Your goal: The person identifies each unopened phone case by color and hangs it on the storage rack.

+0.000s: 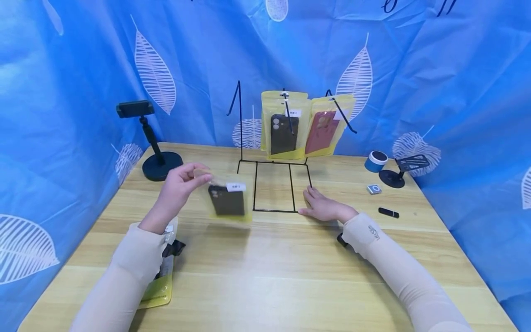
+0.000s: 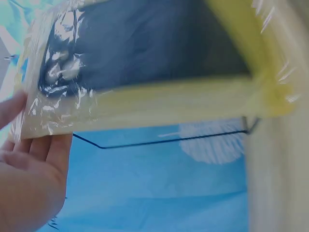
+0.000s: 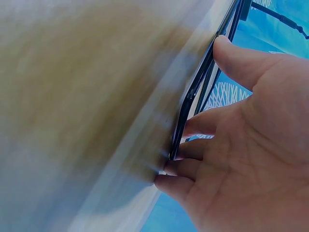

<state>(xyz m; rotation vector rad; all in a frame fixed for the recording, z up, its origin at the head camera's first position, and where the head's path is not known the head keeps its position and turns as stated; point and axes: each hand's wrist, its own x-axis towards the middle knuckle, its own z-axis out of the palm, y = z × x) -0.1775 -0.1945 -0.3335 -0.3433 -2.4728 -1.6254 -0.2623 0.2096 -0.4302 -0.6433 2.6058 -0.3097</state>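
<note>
I see my left hand (image 1: 179,184) raised, pinching the packaged phone case (image 1: 227,199) by its corner; my right hand (image 1: 322,206) lies flat, fingers straight, against the wire rack (image 1: 274,184) base.

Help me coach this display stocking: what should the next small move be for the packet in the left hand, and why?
Probably carry the phone case packet up toward the free left hook of the wire rack. The left hand pinches it above the table, two packets already hang on the other hooks, and the right hand rests flat by the rack's base, seemingly steadying it.
</note>
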